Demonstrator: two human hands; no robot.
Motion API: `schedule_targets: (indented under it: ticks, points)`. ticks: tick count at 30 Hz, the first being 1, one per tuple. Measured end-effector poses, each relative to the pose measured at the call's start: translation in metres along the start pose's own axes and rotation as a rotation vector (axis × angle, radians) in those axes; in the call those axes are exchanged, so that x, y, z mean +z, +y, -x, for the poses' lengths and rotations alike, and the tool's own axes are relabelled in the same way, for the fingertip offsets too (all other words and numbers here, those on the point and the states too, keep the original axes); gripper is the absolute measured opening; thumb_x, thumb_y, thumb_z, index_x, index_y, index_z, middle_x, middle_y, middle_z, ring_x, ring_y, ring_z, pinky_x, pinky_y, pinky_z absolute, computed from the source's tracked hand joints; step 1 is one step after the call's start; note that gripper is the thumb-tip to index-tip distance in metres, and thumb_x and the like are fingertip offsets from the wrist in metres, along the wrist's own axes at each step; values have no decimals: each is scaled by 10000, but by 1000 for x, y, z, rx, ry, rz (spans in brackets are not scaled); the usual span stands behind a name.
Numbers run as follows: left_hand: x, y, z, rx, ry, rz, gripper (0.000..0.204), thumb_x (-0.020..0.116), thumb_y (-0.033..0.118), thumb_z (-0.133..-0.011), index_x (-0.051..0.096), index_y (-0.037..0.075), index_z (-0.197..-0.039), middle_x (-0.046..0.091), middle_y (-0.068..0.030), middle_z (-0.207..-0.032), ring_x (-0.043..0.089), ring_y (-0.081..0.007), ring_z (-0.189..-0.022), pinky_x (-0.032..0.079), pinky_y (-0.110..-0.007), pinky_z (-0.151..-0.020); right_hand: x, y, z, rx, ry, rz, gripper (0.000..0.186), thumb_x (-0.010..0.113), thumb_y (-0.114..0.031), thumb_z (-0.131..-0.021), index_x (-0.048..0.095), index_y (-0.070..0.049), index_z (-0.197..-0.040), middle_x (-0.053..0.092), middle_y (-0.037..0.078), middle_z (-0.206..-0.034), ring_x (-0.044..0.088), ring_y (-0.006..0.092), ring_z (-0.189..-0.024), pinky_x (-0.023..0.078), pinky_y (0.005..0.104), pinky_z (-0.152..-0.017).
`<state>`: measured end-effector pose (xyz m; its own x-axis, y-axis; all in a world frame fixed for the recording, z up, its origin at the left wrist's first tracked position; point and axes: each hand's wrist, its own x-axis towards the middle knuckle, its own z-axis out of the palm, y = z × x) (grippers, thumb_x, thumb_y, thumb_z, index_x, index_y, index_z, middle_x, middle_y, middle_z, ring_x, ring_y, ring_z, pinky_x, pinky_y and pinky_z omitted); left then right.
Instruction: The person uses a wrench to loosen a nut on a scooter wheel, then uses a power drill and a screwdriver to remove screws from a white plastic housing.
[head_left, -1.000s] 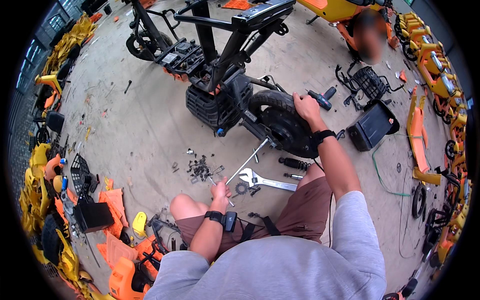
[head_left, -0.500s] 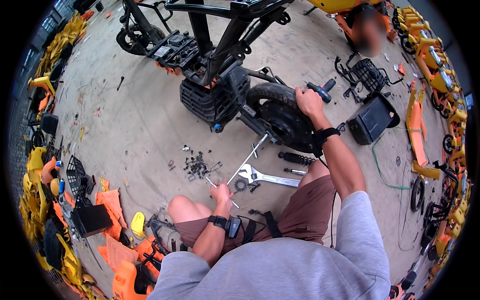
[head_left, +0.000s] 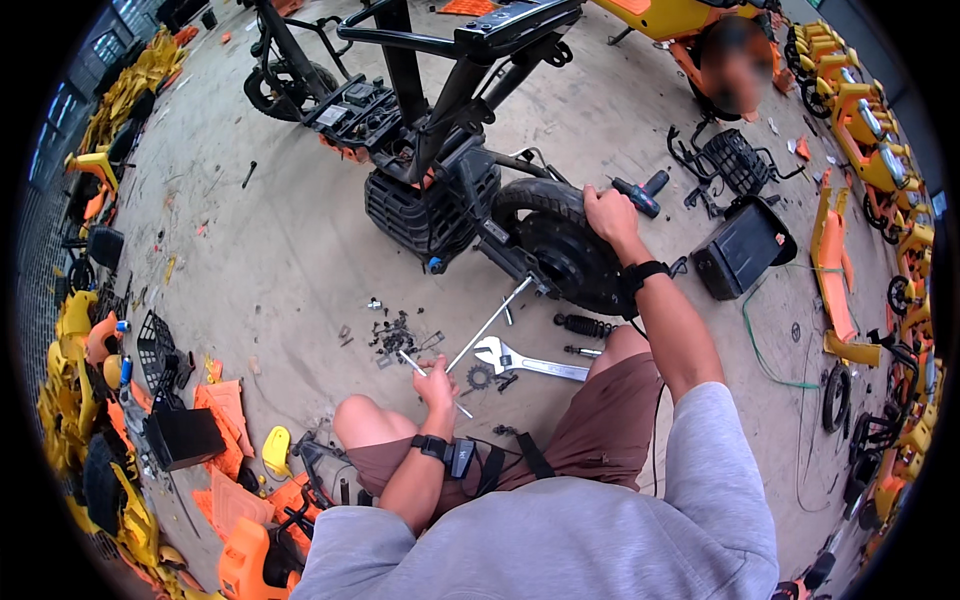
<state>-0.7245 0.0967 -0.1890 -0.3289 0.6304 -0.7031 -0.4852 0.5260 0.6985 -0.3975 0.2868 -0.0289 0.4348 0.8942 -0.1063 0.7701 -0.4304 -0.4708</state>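
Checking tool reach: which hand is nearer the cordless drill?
Right: the right hand is on the black tire, near the cordless drill; the left hand is farther off, at the T-handle tool.

Black rubber-tyred wheel (head_left: 562,245): before the person (head_left: 540,540), near end of the black metal frame (head_left: 440,105). Silver metal adjustable wrench (head_left: 535,363): on the grey concrete floor (head_left: 280,260), nearer than wheel (handle end beside the right knee (head_left: 622,346)). Small dark fasteners (head_left: 397,338): left of wrench. Black-and-green power drill (head_left: 641,194): right of wheel. Black plastic open-topped bin (head_left: 732,258): right of drill.
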Motion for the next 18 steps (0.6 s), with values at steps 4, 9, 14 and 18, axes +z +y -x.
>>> schedule_targets:
  ticks: [4, 9, 14, 18]
  points:
    - [2, 25, 20, -398, -310, 204, 221, 514, 295, -881, 528, 98, -980, 401, -11, -536, 323, -111, -410, 264, -256, -383, -2, 2, 1, 24, -4, -9, 538, 413, -450, -861, 682, 14, -902, 627, 276, -928, 596, 417, -922, 454, 447, -854]
    - [-4, 24, 24, -261, -411, 71, 149, 507, 183, -891, 575, 61, -942, 340, 21, -526, 278, -93, -391, 233, -225, -377, -2, 0, 5, 30, -1, 8, 560, 399, -466, -858, 682, 16, -890, 630, 274, -917, 597, 419, -922, 457, 446, -842]
    - [10, -5, 45, 720, -209, -424, 111, 525, 28, -855, 633, 12, -877, 517, 16, -629, 393, -30, -506, 283, -204, -457, -2, -3, 5, 41, 6, 40, 563, 394, -469, -856, 684, 14, -876, 632, 272, -905, 601, 419, -910, 458, 446, -834]
    - [9, -18, 50, 846, -167, -522, 134, 515, -8, -833, 648, -10, -825, 572, 5, -675, 452, -33, -577, 330, -207, -507, -4, 2, 5, 58, -5, 25, 562, 390, -468, -857, 688, 9, -861, 632, 272, -890, 603, 416, -901, 461, 445, -827]
